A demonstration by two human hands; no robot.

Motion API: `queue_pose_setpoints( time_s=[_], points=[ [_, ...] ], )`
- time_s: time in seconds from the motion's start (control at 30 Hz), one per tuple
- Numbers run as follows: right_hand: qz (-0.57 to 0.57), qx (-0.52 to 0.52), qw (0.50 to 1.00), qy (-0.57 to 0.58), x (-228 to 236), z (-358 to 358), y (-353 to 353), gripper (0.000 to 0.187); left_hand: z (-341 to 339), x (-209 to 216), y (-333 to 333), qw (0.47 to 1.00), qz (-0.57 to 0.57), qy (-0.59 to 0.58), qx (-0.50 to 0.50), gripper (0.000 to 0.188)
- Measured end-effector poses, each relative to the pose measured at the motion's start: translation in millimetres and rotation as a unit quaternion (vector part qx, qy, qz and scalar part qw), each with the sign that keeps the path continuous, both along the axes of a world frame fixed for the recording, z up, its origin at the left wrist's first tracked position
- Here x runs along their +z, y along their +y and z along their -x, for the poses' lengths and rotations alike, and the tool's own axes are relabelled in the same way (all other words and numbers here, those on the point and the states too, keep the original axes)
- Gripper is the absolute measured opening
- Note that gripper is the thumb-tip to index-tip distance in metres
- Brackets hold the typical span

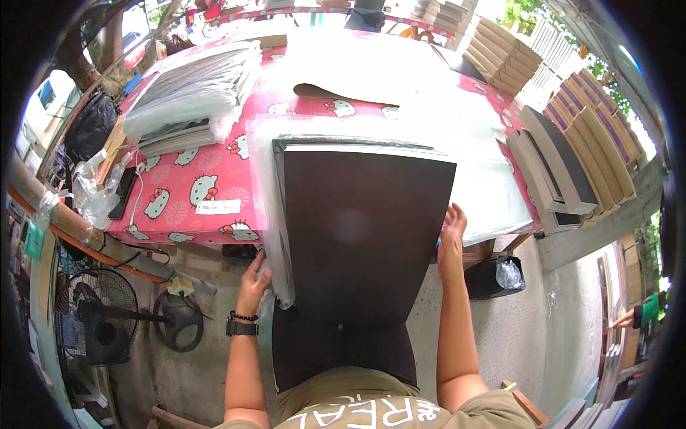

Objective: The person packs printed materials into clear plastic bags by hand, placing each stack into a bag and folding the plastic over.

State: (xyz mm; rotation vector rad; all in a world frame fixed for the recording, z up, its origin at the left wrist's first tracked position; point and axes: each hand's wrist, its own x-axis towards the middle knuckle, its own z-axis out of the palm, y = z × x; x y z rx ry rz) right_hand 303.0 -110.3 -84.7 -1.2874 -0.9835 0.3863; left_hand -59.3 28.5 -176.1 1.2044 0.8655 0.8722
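Note:
A large flat black panel (361,229) lies in front of me, its near end reaching past the table edge over my lap. Under and around it shows a clear plastic sleeve (281,261), which hangs down along the left side. My left hand (255,277) is closed on the sleeve's left edge, with fingertips partly hidden. On the other side, my right hand (451,232) rests by the panel's right edge, fingers stretched upward and apart; its thumb side is partly hidden by the panel.
A pink patterned table (179,189) carries a plastic-wrapped stack (189,89) at left and white sheets (471,164). Brown boxes (500,57) and long boxes (557,161) stand at right. A fan (103,314) is lower left; a black bin (493,279) sits below the table. Another person's hand (624,319) shows far right.

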Motion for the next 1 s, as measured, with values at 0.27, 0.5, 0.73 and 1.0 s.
queue_pose_setpoints(
  time_s=[0.27,0.5,0.73,1.0],
  points=[
    [0.138,0.059,0.974,0.169,-133.8,58.2,-82.4,0.077,-34.3,34.4,-34.7,0.965,-0.102,0.213,-0.114,0.063],
    [0.106,0.046,0.959,0.258,-105.3,74.1,-46.3,0.064,-33.0,1.7,-35.8,0.993,-0.056,0.09,-0.061,0.059],
    [0.114,0.048,0.974,0.192,-141.0,62.7,-44.2,0.067,-36.7,-5.6,-22.1,0.987,-0.058,0.111,-0.1,0.059],
    [0.092,0.031,0.981,0.167,-126.2,57.8,-25.4,0.067,-34.5,10.0,4.2,0.984,-0.093,0.106,-0.105,0.06]
  ],
)
